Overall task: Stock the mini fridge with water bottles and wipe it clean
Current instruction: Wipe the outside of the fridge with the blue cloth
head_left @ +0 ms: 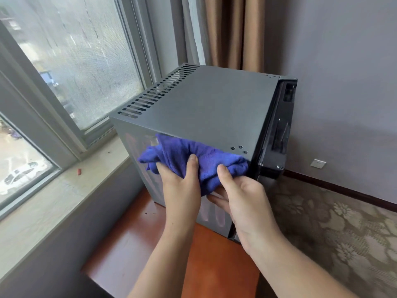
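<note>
Fridge (199, 100) stands on a desk (133, 237) beside the window sill (71, 194), door (277, 125) shut, so no bottles show and I cannot tell whether stocking is done. Wiping looks under way: against its near side wall, just under the top edge, the left hand (182, 186) has its grip curled round a bunched blue cloth (193, 160), thumb on top. The right hand (242, 198) pinches the same cloth from below, near the door corner. Top and front may remain.
</note>
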Demonstrator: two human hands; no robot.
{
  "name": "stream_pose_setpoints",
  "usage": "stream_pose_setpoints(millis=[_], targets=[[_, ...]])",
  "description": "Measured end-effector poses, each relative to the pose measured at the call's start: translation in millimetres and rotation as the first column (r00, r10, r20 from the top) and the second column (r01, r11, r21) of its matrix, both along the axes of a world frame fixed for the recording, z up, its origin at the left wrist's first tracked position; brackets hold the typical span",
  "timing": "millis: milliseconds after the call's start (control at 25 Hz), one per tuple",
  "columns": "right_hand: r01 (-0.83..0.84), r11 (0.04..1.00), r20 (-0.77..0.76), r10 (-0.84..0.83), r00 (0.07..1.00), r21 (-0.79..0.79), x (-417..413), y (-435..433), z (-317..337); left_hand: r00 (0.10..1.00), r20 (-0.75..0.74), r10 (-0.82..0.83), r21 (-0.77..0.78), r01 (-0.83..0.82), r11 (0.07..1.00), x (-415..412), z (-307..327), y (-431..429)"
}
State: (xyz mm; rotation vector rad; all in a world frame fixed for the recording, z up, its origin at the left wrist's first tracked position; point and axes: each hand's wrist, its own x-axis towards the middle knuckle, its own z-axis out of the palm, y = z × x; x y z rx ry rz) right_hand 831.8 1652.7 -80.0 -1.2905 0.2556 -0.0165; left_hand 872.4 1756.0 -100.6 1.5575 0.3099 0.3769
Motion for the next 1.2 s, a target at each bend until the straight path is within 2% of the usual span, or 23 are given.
stream_pose_setpoints(millis=[120,240,360,440,560,720,840,920,1000,1200], targets=[[0.029,0.998,-0.143,-0.020,0.990,0.061,-4.4,0.2,-41.3,0.977,-0.203,-0.062,-0.082,0.046,0.996,-7.8,-49.3,-1.1],[0.053,0.996,-0.285,-0.030,0.958,0.074,-2.4,-1.1,-79.8,0.920,-0.383,-0.086,-0.059,0.069,0.996,-9.3,-86.5,-2.9],[0.053,0.998,-0.378,-0.038,0.925,0.028,-2.0,-1.5,-108.4,0.842,-0.525,-0.127,-0.053,0.116,0.992,-9.1,-110.2,-0.5],[0.037,0.999,-0.385,-0.030,0.922,0.012,-3.6,-0.7,-113.2,0.798,-0.577,-0.172,-0.061,0.167,0.984,-9.6,-116.9,2.3],[0.057,0.998,-0.275,-0.057,0.960,-0.007,-3.3,3.4,-94.3,0.853,-0.499,-0.151,-0.037,0.152,0.988,-9.8,-101.9,6.3],[0.114,0.981,0.008,-0.114,0.993,-0.155,0.2,4.8,-38.3,0.970,-0.222,-0.095,-0.039,0.089,0.995,-7.0,-39.9,7.2],[0.162,0.978,0.117,-0.148,0.982,-0.127,1.8,-2.5,-11.1,0.992,-0.058,-0.110,-0.040,0.108,0.993,-7.8,0.7,1.4],[0.177,0.975,0.117,-0.162,0.980,-0.133,-0.1,-6.4,-7.8,0.993,-0.017,-0.119,-0.031,0.118,0.992,-7.8,6.3,-0.4],[0.154,0.984,0.069,-0.148,0.987,-0.094,-3.8,-8.8,-15.0,0.988,-0.037,-0.148,-0.055,0.145,0.988,-7.1,-5.5,-0.7],[0.129,0.992,-0.161,-0.124,0.979,0.017,-9.1,-8.0,-54.4,0.963,-0.203,-0.178,-0.068,0.167,0.984,-8.7,-58.6,-1.2]])
